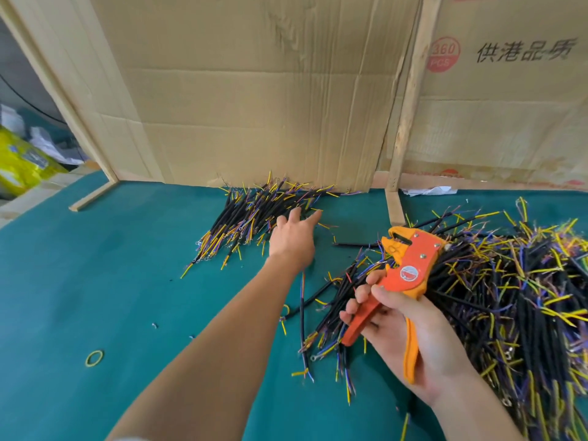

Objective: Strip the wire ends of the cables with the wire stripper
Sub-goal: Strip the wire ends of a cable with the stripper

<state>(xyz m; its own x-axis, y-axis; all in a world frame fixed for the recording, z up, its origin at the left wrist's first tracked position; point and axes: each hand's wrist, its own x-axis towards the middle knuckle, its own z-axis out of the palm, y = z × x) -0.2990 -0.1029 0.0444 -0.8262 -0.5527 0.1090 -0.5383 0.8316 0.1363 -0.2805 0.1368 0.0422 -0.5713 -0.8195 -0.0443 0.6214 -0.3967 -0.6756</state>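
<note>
My right hand (402,332) grips the handles of an orange and yellow wire stripper (404,275), jaws pointing up and left, over a big heap of black cables (496,300) with yellow, blue and purple wire ends at the right. My left hand (292,238) is stretched forward with straight fingers, its fingertips at the near right edge of a smaller pile of cables (251,218) lying by the cardboard wall. It holds nothing that I can see. A single black cable (353,245) lies between the two piles.
The green table mat (127,281) carries a yellow rubber band (94,358) at the front left and small insulation scraps. Cardboard sheets (254,90) and wooden battens (407,106) wall off the back. A wooden strip (94,195) lies at the far left.
</note>
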